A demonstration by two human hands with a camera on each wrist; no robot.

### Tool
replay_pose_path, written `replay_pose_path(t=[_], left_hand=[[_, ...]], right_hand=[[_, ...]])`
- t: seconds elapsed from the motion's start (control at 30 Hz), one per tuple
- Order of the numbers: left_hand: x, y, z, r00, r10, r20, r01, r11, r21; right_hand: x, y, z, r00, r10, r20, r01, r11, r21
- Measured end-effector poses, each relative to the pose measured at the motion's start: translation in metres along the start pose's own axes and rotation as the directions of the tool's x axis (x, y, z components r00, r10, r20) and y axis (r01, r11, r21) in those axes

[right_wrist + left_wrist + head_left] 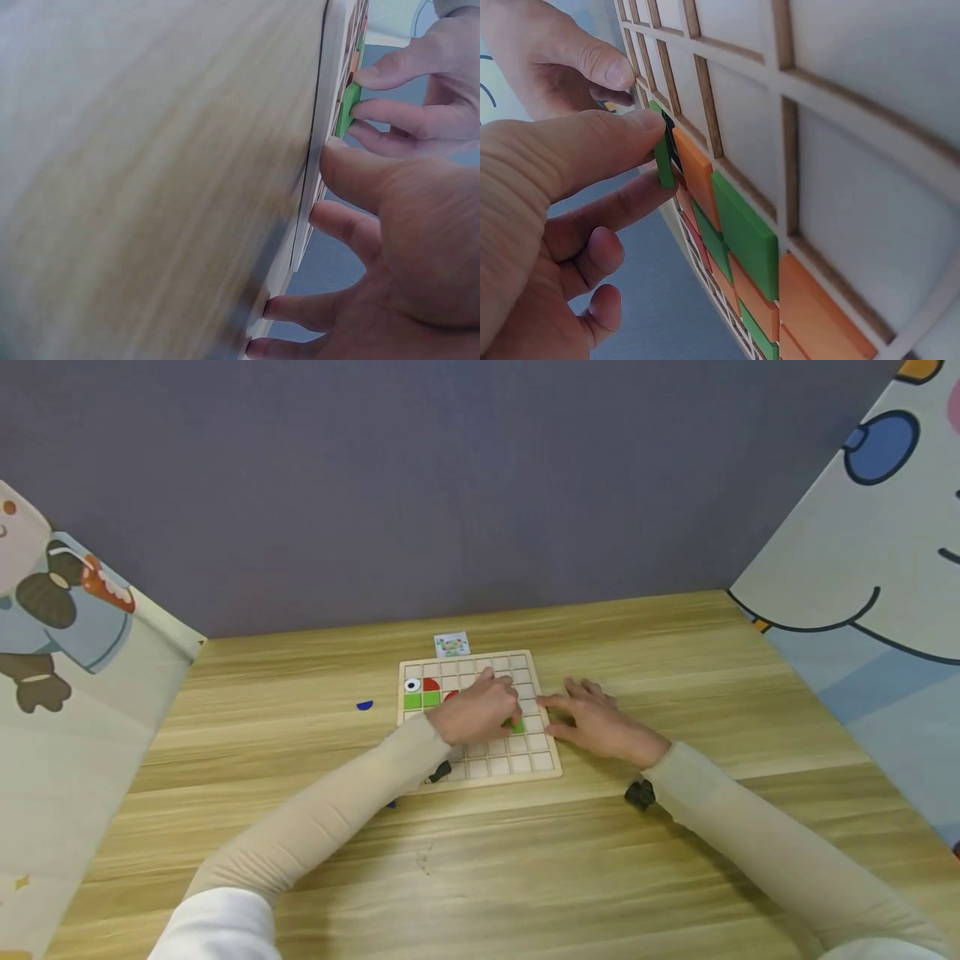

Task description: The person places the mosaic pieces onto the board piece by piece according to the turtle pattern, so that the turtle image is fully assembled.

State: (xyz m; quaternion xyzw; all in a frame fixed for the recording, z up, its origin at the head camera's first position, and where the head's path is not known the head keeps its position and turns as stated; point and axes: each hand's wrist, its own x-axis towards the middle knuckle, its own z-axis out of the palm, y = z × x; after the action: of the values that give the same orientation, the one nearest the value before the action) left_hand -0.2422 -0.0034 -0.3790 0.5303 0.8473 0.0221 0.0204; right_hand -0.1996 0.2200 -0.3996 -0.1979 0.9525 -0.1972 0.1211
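My left hand (480,708) is over the wooden grid board (555,760) and pinches a green square tile (662,146) between thumb and forefinger. In the left wrist view the tile stands tilted on edge at a grid cell, beside an orange tile (696,171). Several orange and green tiles fill the neighbouring cells. At the board's right edge, my right hand (597,722) touches the frame with thumb and forefinger, its other fingers spread on the table. A white eye tile (412,685), a red quarter-round tile (431,684) and green tiles sit at the board's upper left.
A small picture card (452,645) lies behind the board on the wooden table (300,685). Left of the board is a blue half-round piece (364,705); another blue piece (391,805) shows near its front left corner. A grey wall panel (450,493) stands behind.
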Motion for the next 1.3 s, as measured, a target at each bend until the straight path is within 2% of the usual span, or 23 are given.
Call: replay_pose_path(t=[0.23, 0.47, 0.7, 0.87, 0.97, 1.07, 1.2, 1.3], left_hand=[[-0.001, 0.003, 0.001, 0.999, -0.046, 0.014, 0.046, 0.999, 0.013], [-0.006, 0.006, 0.003, 0.997, -0.068, -0.020, 0.069, 0.998, 0.012], [-0.022, 0.012, 0.006, 1.000, -0.021, -0.004, 0.022, 0.995, 0.094], [-0.032, 0.011, 0.004, 1.000, -0.019, -0.016, 0.019, 0.999, 0.038], [-0.044, 0.003, 0.000, 0.999, -0.045, -0.028, 0.044, 0.999, -0.013], [-0.060, -0.009, -0.005, 0.996, -0.061, -0.071, 0.056, 0.996, -0.067], [-0.089, -0.029, -0.012, 0.985, -0.086, -0.152, 0.069, 0.991, -0.115], [-0.112, -0.047, -0.015, 0.973, -0.142, -0.183, 0.116, 0.982, -0.149]], right_hand=[[0.002, -0.001, 0.002, 1.000, 0.006, 0.009, -0.006, 1.000, 0.002], [0.003, -0.002, 0.001, 1.000, 0.008, 0.009, -0.008, 1.000, -0.003], [0.004, -0.002, 0.003, 1.000, 0.012, 0.013, -0.012, 1.000, -0.009], [0.002, -0.002, 0.001, 1.000, 0.018, 0.016, -0.018, 1.000, -0.005], [0.002, -0.002, 0.002, 0.999, 0.024, 0.021, -0.024, 1.000, 0.000], [0.001, -0.001, 0.002, 0.999, 0.026, 0.021, -0.027, 1.000, 0.007], [0.000, 0.000, 0.002, 1.000, 0.024, 0.013, -0.024, 1.000, 0.010], [0.000, 0.000, 0.002, 1.000, 0.025, 0.010, -0.025, 1.000, 0.009]])
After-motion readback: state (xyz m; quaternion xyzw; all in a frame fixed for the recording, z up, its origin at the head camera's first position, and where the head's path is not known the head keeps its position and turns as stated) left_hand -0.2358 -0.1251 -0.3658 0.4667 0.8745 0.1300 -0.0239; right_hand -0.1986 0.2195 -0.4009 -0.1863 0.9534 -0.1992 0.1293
